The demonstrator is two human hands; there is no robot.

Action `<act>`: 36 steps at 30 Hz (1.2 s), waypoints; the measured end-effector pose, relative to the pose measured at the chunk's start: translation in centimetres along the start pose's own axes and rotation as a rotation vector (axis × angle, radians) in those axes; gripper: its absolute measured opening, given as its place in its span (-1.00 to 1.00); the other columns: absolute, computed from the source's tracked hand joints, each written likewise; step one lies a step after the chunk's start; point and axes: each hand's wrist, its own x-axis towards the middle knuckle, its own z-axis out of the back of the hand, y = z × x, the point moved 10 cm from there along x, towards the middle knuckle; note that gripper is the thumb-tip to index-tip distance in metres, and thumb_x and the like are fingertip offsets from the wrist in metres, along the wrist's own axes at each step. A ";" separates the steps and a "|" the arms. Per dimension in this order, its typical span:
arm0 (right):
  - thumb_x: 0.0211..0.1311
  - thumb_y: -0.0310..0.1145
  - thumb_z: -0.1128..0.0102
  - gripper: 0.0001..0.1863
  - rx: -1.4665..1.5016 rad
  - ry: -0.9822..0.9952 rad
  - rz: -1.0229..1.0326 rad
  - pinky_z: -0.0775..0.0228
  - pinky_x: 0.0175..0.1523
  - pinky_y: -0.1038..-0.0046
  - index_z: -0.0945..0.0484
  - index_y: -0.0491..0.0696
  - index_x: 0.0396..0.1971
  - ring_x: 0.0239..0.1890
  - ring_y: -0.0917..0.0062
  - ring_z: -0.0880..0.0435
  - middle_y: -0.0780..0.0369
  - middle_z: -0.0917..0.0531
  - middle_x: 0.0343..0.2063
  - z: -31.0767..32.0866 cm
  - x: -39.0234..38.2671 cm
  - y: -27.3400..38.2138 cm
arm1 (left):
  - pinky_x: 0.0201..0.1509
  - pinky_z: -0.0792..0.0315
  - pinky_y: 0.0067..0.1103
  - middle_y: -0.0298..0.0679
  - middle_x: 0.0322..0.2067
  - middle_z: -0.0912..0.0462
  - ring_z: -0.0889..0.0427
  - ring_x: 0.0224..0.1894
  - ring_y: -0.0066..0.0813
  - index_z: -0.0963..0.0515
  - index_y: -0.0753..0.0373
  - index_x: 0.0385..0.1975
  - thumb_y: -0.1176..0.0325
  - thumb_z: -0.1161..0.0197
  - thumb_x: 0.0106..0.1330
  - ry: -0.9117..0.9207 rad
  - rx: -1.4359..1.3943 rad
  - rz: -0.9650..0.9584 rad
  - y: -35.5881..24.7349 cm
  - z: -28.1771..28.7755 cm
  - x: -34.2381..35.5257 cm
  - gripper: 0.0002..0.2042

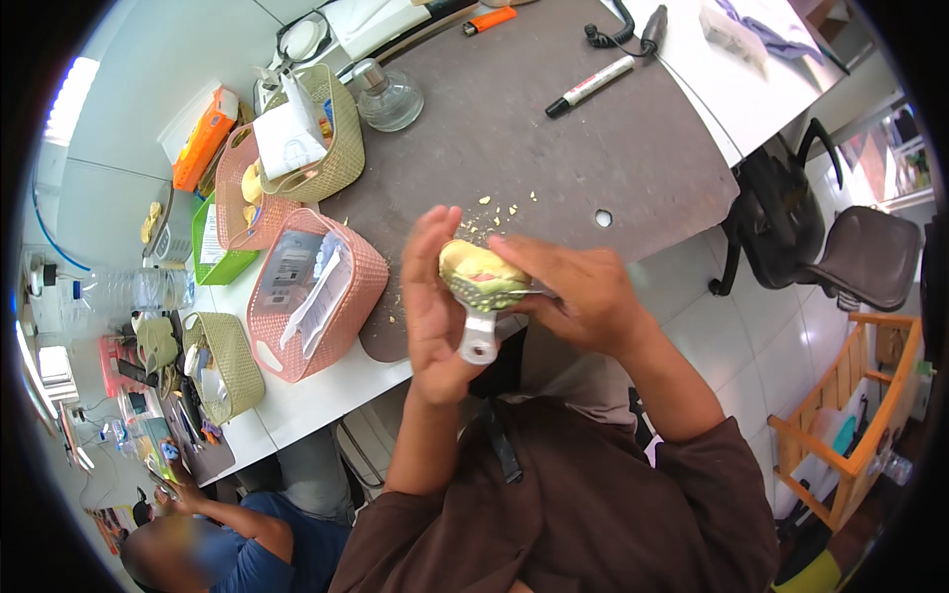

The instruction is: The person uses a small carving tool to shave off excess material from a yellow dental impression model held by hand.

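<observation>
A metal dental impression tray (478,336) is held between my hands above the near edge of the work board. Its perforated bowl holds a green layer with a pale yellow plaster-like mass (470,260) on top, and its handle with a hole points toward me. My left hand (432,311) is closed around the tray's left side, fingers pointing up. From the right, my right hand (578,287) grips the tray's other side, with fingers against the yellow mass. A thin pale edge shows beside the right fingers; I cannot make out what it is. Yellow crumbs (512,210) lie just beyond.
Left of the brown board (494,128) stand a pink basket (356,296) with packets, a beige basket (341,148) and a glass bottle (391,104). A marker (590,87) and orange lighter (489,20) lie farther off. A co-worker (247,534) sits at lower left.
</observation>
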 end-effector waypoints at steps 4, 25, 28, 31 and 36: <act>0.02 -0.50 -0.42 -0.39 -0.001 -0.122 0.099 -0.61 -0.34 0.47 -0.61 0.04 0.18 -0.28 0.43 -0.80 0.21 -0.74 0.00 1.0 -0.3 0.6 | 0.49 -0.21 0.04 0.06 0.54 0.09 0.00 0.56 0.16 0.04 0.12 0.55 0.09 -0.25 0.15 -0.037 -0.457 0.197 0.0 -0.3 0.3 -0.06; 0.35 -0.52 -0.22 -0.59 0.265 0.080 -0.397 -0.52 -0.11 0.32 -0.56 -0.07 0.18 -0.24 0.26 -0.63 0.17 -0.54 -0.27 -1.1 0.3 1.1 | -0.11 -0.54 -0.47 -0.04 -0.25 -0.59 -0.58 -0.21 -0.33 -0.19 0.02 0.22 0.10 -0.06 0.58 -0.228 -0.396 0.169 3.6 3.4 2.5 -0.64; 0.28 -0.54 -0.24 -0.61 0.201 0.095 -0.320 -0.54 -0.18 0.37 -0.62 0.01 0.11 -0.28 0.34 -0.65 0.20 -0.59 -0.29 -1.2 0.2 1.5 | -0.05 -0.54 -0.38 -0.03 -0.19 -0.55 -0.57 -0.12 -0.25 -0.23 0.00 0.18 0.11 0.01 0.59 -0.176 -0.509 0.182 3.5 2.4 2.7 -0.71; 0.20 -0.55 -0.25 -0.59 -0.046 0.168 -0.251 -0.55 -0.26 0.41 -0.66 0.06 0.06 -0.35 0.40 -0.66 0.22 -0.62 -0.30 -1.5 0.3 1.9 | 0.05 -0.52 -0.24 -0.02 -0.13 -0.51 -0.53 0.01 -0.14 -0.30 -0.02 0.14 0.13 0.06 0.60 -0.140 -0.578 0.188 3.3 2.3 2.5 -0.76; 0.15 -0.51 -0.25 -0.69 -0.118 -0.045 -0.138 -0.56 -0.33 0.43 -0.69 -0.02 -0.08 -0.39 0.44 -0.68 0.26 -0.65 -0.33 -0.3 0.8 1.7 | 0.06 -0.56 -0.23 0.01 -0.06 -0.48 -0.55 0.01 -0.11 -0.27 -0.04 0.16 0.14 0.04 0.58 -0.184 -0.460 0.181 3.3 2.2 2.2 -0.74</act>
